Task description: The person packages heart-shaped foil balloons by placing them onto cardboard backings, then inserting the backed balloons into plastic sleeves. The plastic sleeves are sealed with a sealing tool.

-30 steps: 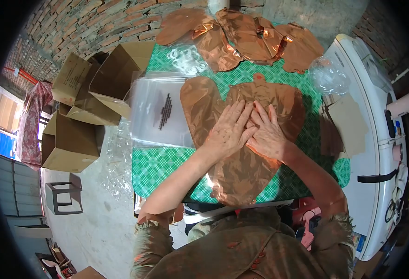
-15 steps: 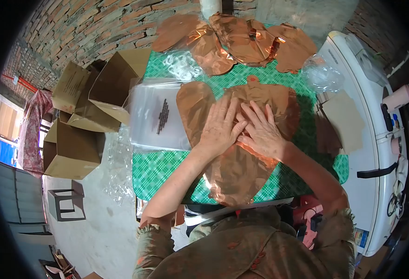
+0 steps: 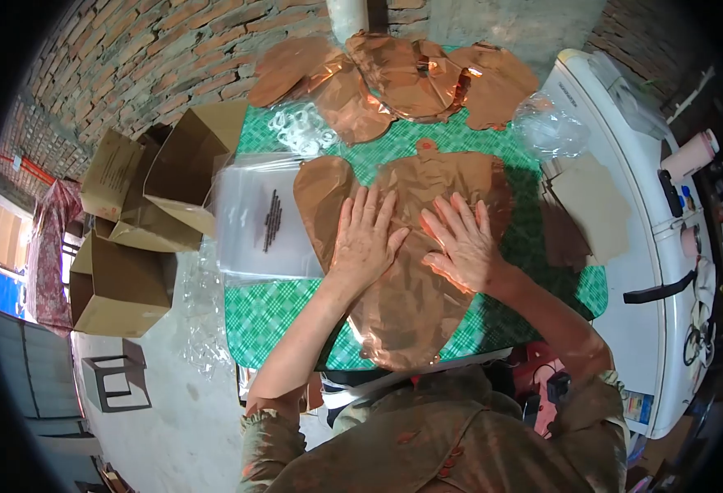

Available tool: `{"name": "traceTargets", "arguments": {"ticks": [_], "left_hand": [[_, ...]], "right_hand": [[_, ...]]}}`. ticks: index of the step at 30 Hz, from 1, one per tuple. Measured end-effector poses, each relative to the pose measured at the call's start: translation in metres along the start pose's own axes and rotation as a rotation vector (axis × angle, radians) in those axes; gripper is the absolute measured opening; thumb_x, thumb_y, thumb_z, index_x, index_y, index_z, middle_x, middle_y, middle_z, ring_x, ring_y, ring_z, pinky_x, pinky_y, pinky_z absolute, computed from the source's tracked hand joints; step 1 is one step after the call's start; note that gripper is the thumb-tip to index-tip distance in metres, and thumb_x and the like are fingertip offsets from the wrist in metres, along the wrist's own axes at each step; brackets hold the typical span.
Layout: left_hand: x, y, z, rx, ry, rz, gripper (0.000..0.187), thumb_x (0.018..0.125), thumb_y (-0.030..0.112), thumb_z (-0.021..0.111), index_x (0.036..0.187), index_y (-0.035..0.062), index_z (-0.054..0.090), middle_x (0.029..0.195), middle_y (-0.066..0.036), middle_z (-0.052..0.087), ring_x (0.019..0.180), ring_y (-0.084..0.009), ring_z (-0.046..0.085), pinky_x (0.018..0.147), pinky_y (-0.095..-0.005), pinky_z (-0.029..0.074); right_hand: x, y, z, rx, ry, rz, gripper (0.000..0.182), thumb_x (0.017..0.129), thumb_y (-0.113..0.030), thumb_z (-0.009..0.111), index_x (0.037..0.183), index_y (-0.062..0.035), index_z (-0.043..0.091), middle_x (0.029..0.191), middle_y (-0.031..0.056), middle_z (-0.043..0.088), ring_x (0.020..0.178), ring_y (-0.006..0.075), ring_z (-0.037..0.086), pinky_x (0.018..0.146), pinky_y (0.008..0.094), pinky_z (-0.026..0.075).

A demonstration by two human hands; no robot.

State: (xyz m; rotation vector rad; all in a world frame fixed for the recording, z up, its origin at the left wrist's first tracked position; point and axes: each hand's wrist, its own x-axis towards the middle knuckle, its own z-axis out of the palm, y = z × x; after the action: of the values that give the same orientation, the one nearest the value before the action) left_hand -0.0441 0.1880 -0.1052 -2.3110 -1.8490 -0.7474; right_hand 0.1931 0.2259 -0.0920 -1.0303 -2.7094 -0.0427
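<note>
Your left hand (image 3: 366, 238) and right hand (image 3: 462, 241) both lay flat and released, fingers spread, palms pressing down on the copper foil balloon (image 3: 411, 271) with no grip closed on anything; the two hands sat near each other but apart, with a strip of foil showing between them. The balloon lay deflated across the middle of the counter (image 3: 271, 316), on its green checked cloth, its narrow neck pointing away from you and its lower lobe reaching the near edge. Just to the left of your left hand, a stack of clear plastic bags (image 3: 267, 218) with black print touched or slipped under the balloon's left lobe; I could not tell which. Beyond the neck lay a heap of more foil balloons (image 3: 402, 74), and beside them a bunch of clear plastic rings (image 3: 300, 127). Open cardboard boxes (image 3: 144, 205) stood off the counter's left side. The risk, as I judged it, was that uneven pressure from open palms would crease the thin foil or slide it on the slick cloth toward the near edge, where it already overhung slightly and could slip off.
</note>
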Motion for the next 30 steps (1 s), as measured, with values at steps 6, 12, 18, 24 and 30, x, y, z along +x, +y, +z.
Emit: {"name": "traceTargets", "arguments": {"ticks": [6,12,18,24,30], "left_hand": [[0.001,0.002,-0.001,0.015,-0.018,0.002,0.066,0.098,0.043,0.057,0.150,0.0050,0.043,0.156,-0.024,0.037,0.146,-0.0414,0.032,0.120,-0.0536,0.023],[0.001,0.001,-0.006,-0.038,-0.039,-0.018,0.065,0.098,0.039,0.058,0.151,0.0047,0.041,0.158,-0.023,0.034,0.146,-0.0410,0.031,0.120,-0.0534,0.023],[0.004,0.005,-0.016,-0.143,-0.012,-0.041,0.061,0.099,0.033,0.060,0.151,0.0052,0.041,0.159,-0.021,0.033,0.148,-0.0419,0.028,0.120,-0.0540,0.023],[0.026,0.013,-0.045,-0.149,0.013,-0.027,0.058,0.097,0.025,0.064,0.148,0.0058,0.046,0.158,-0.020,0.034,0.149,-0.0410,0.027,0.120,-0.0541,0.024],[0.071,0.026,-0.055,-0.283,0.001,0.035,0.055,0.096,0.022,0.067,0.145,0.0044,0.049,0.156,-0.019,0.038,0.143,-0.0396,0.037,0.116,-0.0474,0.036]], "right_hand": [[0.030,0.029,-0.016,-0.198,0.125,-0.009,0.067,0.092,-0.045,0.062,0.147,-0.0107,0.046,0.150,0.0149,0.044,0.143,0.0368,0.034,0.114,0.0628,0.023],[0.118,0.151,-0.020,-0.678,0.013,0.029,0.035,0.088,-0.021,0.060,0.120,-0.0115,0.069,0.112,0.0036,0.069,0.111,0.0246,0.058,0.099,0.0444,0.040],[0.152,0.226,-0.025,-0.749,-0.163,0.045,0.021,0.084,-0.017,0.061,0.097,-0.0090,0.075,0.098,0.0065,0.074,0.098,0.0249,0.067,0.088,0.0403,0.046],[0.161,0.227,-0.030,-0.616,-0.219,0.031,0.016,0.083,-0.013,0.064,0.088,-0.0107,0.079,0.089,0.0089,0.077,0.088,0.0283,0.074,0.074,0.0414,0.057],[0.163,0.255,-0.036,-0.335,0.012,0.124,0.013,0.078,-0.016,0.074,0.087,-0.0069,0.069,0.079,0.0159,0.071,0.086,0.0336,0.070,0.072,0.0459,0.053]]}}
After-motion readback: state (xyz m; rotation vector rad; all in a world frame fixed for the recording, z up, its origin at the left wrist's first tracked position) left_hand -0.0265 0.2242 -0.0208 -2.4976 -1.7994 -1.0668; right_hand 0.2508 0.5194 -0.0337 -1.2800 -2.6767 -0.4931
